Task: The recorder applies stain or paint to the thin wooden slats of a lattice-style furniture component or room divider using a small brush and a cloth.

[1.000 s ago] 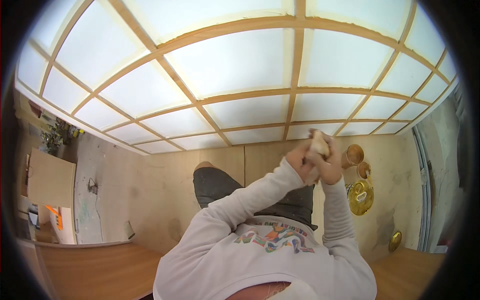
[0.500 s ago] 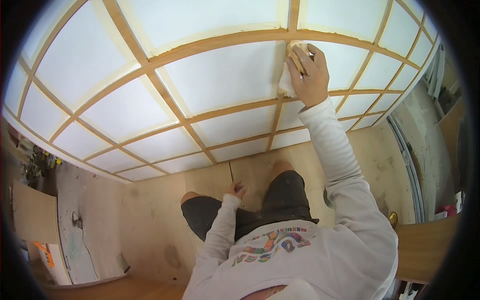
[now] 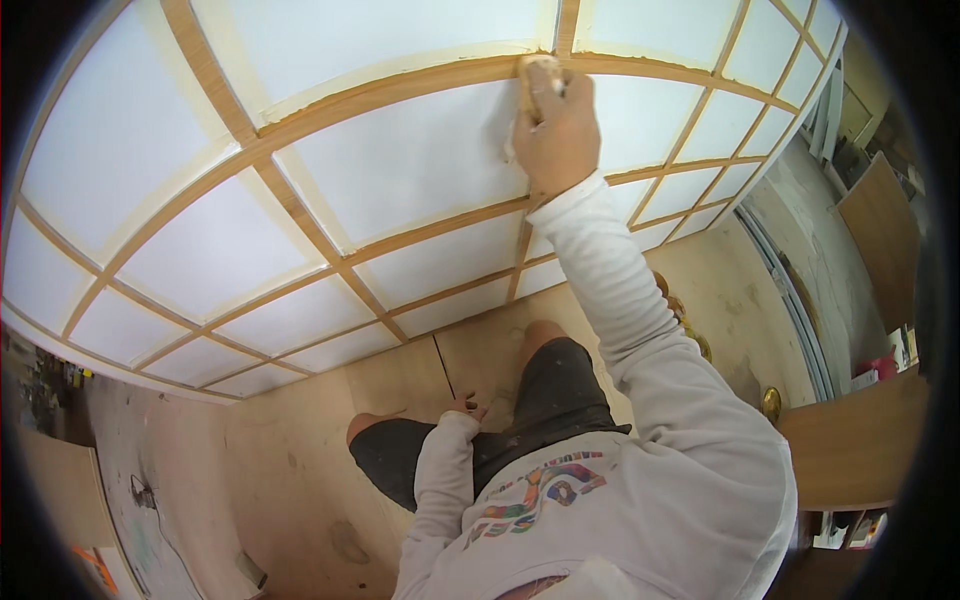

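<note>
A pale, crumpled cloth (image 3: 541, 72) is bunched under the fingers of my right hand (image 3: 560, 140), which is closed on it. The hand presses the cloth against a wooden lattice (image 3: 400, 87), close to where a long crosswise strip meets an upright one. White panels (image 3: 420, 150) fill the lattice, and cream tape-like borders run along several of their edges. Down at my lap, near my dark shorts, my left hand (image 3: 468, 405) holds nothing; its fingers are loosely bent and a little apart.
Light boards (image 3: 300, 480) cover the floor around my legs. Grey lengths of pipe or rail (image 3: 795, 300) lie along the right side. A wooden surface (image 3: 850, 440) stands at the lower right. On the left floor lies a thin dark cable (image 3: 165, 525).
My right hand has moved up and left in the picture with the cloth, onto the lattice crossing. The whole view has also shifted. My left hand stays at my lap.
</note>
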`<state>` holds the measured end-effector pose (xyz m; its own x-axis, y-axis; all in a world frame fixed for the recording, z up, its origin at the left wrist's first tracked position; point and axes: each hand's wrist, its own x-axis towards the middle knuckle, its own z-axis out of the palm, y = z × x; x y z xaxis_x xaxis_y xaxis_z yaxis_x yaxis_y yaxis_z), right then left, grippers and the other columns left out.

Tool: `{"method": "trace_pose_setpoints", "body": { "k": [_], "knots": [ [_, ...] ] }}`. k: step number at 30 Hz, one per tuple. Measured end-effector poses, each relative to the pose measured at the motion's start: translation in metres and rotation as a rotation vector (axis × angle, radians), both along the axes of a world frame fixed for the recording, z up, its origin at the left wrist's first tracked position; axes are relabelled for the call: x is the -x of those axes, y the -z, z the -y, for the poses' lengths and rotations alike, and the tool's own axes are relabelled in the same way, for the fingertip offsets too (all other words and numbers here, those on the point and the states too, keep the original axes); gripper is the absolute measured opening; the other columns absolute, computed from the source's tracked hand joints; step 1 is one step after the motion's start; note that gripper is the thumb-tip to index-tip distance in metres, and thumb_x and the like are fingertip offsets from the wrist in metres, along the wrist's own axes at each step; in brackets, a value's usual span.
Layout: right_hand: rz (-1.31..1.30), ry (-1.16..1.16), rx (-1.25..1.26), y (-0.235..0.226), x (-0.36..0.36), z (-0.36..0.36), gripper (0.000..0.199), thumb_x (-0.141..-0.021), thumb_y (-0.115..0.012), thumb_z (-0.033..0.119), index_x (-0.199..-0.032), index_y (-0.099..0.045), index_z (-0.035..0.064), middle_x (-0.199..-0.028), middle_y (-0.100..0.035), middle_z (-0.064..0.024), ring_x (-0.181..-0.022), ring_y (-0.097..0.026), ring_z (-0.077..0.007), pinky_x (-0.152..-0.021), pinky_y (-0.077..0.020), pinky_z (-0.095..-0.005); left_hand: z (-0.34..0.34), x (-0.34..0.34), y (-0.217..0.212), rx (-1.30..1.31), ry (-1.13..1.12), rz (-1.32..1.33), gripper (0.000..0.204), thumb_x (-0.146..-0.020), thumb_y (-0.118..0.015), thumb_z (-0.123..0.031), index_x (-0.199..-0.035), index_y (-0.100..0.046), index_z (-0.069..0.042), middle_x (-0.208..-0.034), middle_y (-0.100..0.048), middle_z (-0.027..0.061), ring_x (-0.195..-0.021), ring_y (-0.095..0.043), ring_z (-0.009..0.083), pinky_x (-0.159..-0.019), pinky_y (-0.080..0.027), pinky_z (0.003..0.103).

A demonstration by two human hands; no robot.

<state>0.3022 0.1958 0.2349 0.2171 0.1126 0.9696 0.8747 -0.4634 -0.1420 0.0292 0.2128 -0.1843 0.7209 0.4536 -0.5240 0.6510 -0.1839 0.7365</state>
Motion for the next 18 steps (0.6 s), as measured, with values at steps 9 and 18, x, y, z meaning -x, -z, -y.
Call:
{"method": "trace_pose_setpoints", "body": {
  "k": [9, 18],
  "knots": [
    [-0.02, 0.056, -0.024, -0.002, 0.004, -0.009, 0.039, -0.067, -0.062, 0.001, -0.106, -0.061, 0.0018, -0.092, -0.049, -0.0177, -0.077, -0.055, -0.033, -0.062, -0.0502, -0.0372, -0.005, -0.001, 0.004, -0.011, 0.086, -0.096, 0.065, -0.079, -0.067, -0.029, -0.133, -0.041, -0.004, -0.108, -0.061, 0.0183, -0.091, -0.063, 0.0271, -0.079, -0.05, 0.034],
    [-0.011, -0.069, -0.007, -0.003, 0.053, -0.049, 0.039, -0.064, -0.062, 0.001, -0.103, -0.061, -0.0002, -0.09, -0.049, -0.0173, -0.077, -0.054, -0.0319, -0.058, -0.0489, -0.0378, -0.006, -0.006, -0.016, 0.012, 0.103, -0.109, 0.067, -0.078, -0.067, -0.033, -0.134, -0.041, -0.008, -0.113, -0.06, 0.0174, -0.098, -0.061, 0.0287, -0.083, -0.049, 0.036]
  ]
}}
